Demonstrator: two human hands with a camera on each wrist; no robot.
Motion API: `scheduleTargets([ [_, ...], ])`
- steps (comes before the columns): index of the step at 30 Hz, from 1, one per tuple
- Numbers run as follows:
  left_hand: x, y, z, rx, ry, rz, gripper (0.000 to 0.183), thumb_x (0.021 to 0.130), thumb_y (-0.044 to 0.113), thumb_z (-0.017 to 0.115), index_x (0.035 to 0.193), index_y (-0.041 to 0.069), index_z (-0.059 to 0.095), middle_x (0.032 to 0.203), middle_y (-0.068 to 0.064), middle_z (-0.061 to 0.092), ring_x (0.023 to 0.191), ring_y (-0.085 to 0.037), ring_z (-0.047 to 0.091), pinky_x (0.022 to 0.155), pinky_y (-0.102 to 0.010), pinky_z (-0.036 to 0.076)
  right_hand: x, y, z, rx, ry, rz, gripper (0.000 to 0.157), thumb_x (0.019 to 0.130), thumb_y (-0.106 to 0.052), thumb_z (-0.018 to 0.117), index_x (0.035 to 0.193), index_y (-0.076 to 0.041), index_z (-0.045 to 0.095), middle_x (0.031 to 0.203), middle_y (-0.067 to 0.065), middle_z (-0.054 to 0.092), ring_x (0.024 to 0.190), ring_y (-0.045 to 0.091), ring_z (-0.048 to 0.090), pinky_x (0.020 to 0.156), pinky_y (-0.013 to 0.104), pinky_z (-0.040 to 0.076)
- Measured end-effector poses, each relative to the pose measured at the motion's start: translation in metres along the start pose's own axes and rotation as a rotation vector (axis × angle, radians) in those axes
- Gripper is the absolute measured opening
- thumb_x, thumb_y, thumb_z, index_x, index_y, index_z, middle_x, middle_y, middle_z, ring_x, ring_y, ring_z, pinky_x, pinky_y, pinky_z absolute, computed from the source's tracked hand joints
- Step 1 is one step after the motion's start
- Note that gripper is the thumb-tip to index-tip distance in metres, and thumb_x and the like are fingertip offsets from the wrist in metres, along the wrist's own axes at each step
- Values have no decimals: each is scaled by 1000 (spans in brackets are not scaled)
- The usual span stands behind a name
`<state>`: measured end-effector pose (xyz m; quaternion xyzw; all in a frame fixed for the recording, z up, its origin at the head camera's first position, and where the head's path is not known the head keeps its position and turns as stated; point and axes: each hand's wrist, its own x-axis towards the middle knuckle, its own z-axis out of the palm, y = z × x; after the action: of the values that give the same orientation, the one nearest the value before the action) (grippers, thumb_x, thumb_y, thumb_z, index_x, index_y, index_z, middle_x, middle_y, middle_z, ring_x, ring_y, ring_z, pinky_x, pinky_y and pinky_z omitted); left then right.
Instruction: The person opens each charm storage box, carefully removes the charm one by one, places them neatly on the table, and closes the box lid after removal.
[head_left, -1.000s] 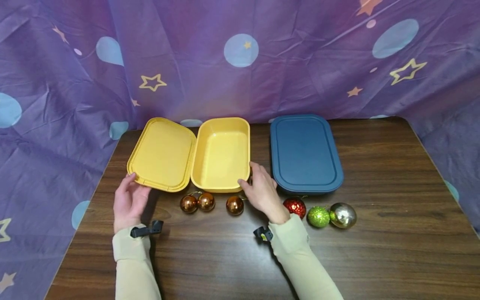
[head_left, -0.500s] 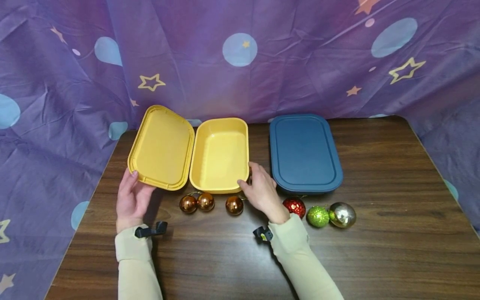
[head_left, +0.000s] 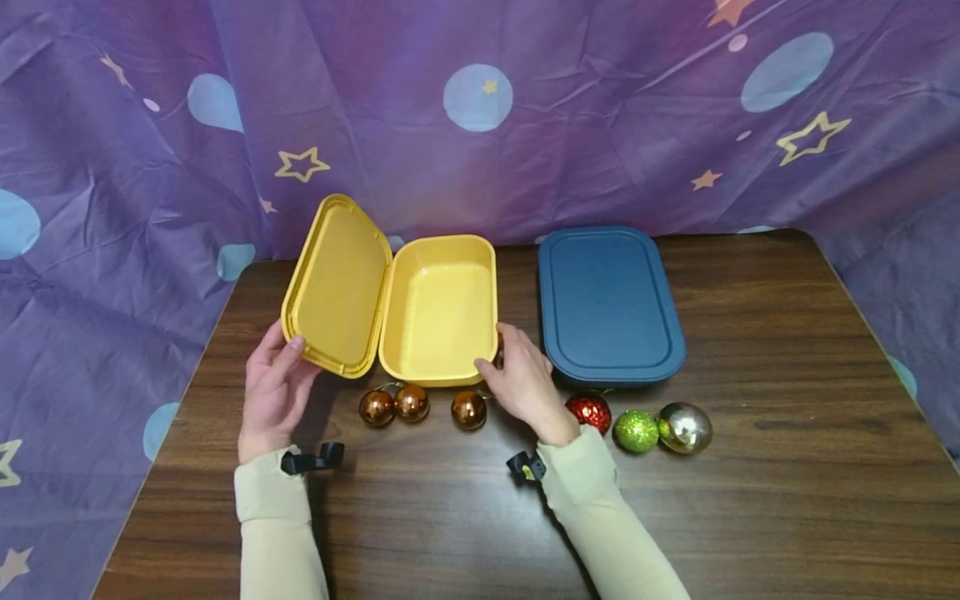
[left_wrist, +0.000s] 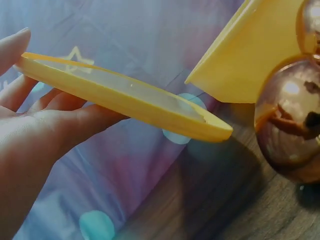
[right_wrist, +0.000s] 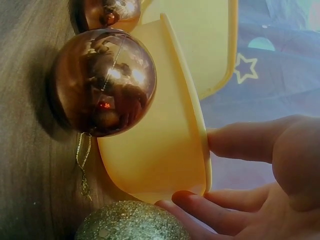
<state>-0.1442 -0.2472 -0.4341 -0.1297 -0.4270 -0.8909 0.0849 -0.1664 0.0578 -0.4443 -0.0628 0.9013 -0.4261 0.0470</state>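
My left hand (head_left: 273, 387) pinches the near left corner of a yellow lid (head_left: 341, 287), thumb on its inner face and fingers behind. The lid is tilted up steeply, its right edge beside an uncovered yellow food container (head_left: 442, 321) that has nothing in it. At the container's near right corner, my right hand (head_left: 521, 375) holds the rim (right_wrist: 200, 135) between thumb and fingers. Shiny copper Christmas balls (head_left: 412, 403) lie just in front of the container. A glittery ball (right_wrist: 132, 222) shows below the right fingers in the right wrist view.
Right of the yellow container stands a blue container (head_left: 611, 304) with its lid on. Before it lie a red ball (head_left: 590, 413), partly behind the right wrist, a green glitter ball (head_left: 637, 432) and a silver ball (head_left: 685, 428). A purple curtain (head_left: 570, 150) hangs behind the table.
My left hand has raised the lid's left side from nearly flat to a steep tilt and moved a little right with it. The right hand has kept its hold on the container.
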Motion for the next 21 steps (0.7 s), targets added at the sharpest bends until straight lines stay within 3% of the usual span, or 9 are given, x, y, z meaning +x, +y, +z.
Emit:
scheduleTargets([
  [10,2,-3,25,194,28,5,40,95,-11,46,134,-6,51,119,-15,66,98,-23,68,78,-36,59,0,0,-1,-1,-1,-4,60,91,-26,65,142,-2,42,120,16,59,109,33,57,99,53,36],
  [16,4,-6,36,210,30,12,41,94,-12,46,134,-7,51,121,-15,65,100,-22,67,79,-34,58,-1,0,-1,0,-4,-3,61,91,-27,65,141,-2,42,127,17,57,117,34,55,101,54,36],
  [21,4,-8,46,271,59,-6,42,92,-12,49,132,-1,56,121,-12,66,102,-20,66,83,-30,57,0,0,-1,2,-2,-3,61,91,-27,65,141,-2,42,130,17,56,121,35,53,102,55,36],
])
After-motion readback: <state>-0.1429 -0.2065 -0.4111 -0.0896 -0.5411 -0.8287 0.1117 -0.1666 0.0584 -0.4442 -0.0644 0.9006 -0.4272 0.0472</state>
